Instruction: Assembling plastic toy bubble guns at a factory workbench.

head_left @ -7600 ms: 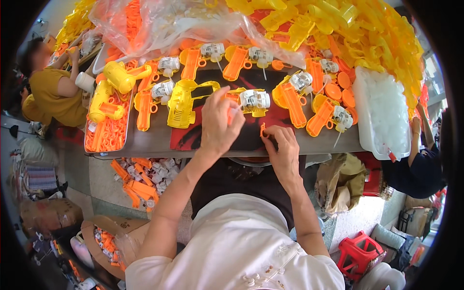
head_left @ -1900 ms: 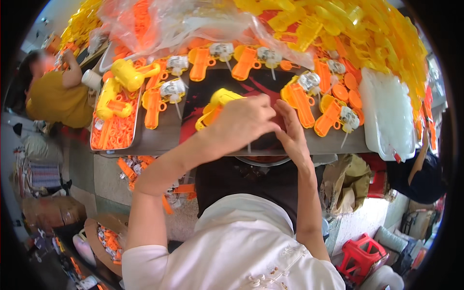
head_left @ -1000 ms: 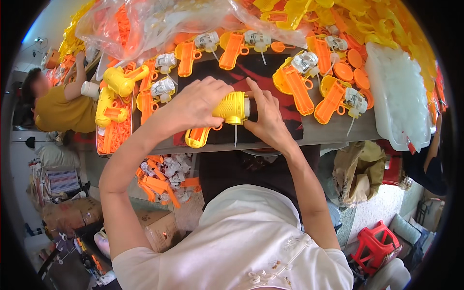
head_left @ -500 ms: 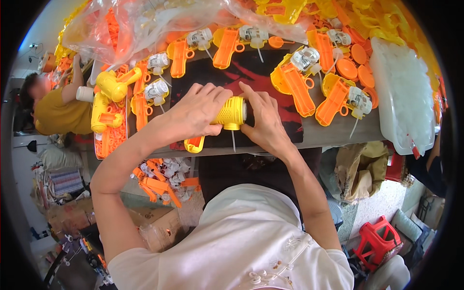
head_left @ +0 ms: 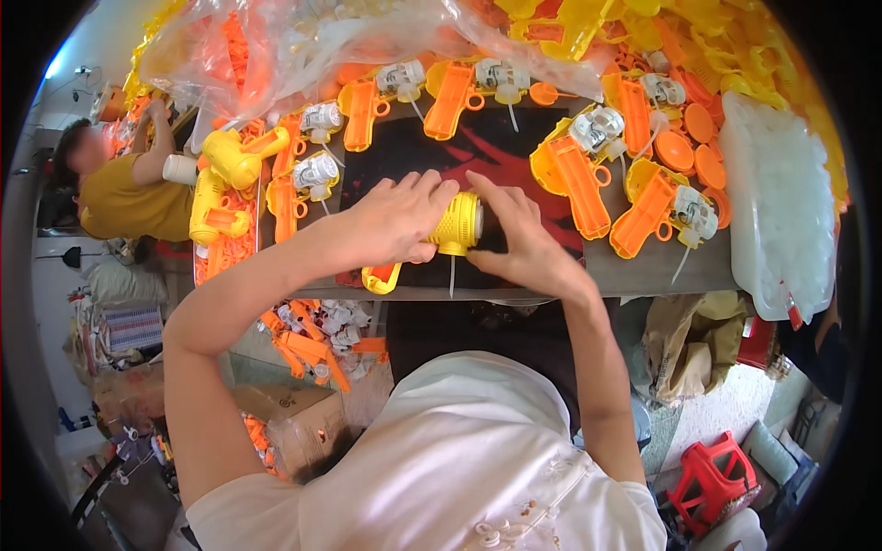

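Note:
My left hand is wrapped round a yellow toy gun with a perforated, ribbed barrel, held above the near edge of the table. Its orange and yellow handle pokes out below that hand, and a thin pale strip hangs from the barrel. Around the barrel's pale front end, my right hand has thumb and fingers spread, with a small gap to the toy. Whatever the left fingers cover on the gun's rear is hidden.
Half-built toy guns with orange handles and clear casings ring the dark mat. Finished-looking yellow toy guns lie left on an orange pile. A translucent tub stands right. Plastic film covers the back; a co-worker sits far left.
My right hand's fingers have spread and drawn back slightly from the barrel's front end. My left hand keeps its hold on the gun. The whole view has shifted a little.

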Action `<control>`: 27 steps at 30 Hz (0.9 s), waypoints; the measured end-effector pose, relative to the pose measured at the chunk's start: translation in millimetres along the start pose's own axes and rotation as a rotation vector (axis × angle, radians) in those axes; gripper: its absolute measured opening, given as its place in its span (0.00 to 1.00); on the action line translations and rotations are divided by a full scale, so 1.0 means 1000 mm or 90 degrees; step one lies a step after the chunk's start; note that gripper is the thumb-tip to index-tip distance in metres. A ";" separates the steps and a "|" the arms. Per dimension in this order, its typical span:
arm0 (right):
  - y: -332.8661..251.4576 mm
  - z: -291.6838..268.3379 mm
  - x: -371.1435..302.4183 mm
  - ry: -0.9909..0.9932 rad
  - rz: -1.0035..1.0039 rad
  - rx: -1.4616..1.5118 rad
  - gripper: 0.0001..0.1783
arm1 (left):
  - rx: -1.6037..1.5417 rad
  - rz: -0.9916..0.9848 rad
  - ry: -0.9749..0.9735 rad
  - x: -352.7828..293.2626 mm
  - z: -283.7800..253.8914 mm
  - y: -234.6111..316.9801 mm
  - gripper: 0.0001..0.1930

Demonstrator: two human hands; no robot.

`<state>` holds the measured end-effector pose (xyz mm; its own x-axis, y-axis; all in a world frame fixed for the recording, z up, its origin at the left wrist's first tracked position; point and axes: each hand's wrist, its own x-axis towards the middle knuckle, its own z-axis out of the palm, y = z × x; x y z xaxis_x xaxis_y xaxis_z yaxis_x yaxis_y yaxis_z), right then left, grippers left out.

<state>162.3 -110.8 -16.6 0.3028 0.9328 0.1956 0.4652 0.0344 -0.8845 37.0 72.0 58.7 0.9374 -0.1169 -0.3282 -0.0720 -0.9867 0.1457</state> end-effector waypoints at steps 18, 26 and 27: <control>-0.025 -0.003 0.005 0.015 0.088 0.312 0.16 | -0.730 -0.156 0.378 -0.043 0.032 0.033 0.29; -0.064 0.011 0.004 0.055 0.018 0.194 0.34 | -0.374 -0.055 0.490 -0.035 0.024 0.048 0.29; -0.072 0.014 0.002 0.055 0.023 0.124 0.38 | -0.284 -0.026 0.511 -0.034 0.024 0.055 0.29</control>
<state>118.1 -106.8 41.3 0.3901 0.9008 0.1908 0.2855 0.0787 -0.9551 -6.8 19.4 55.4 0.9034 0.1954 0.3817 -0.0517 -0.8339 0.5494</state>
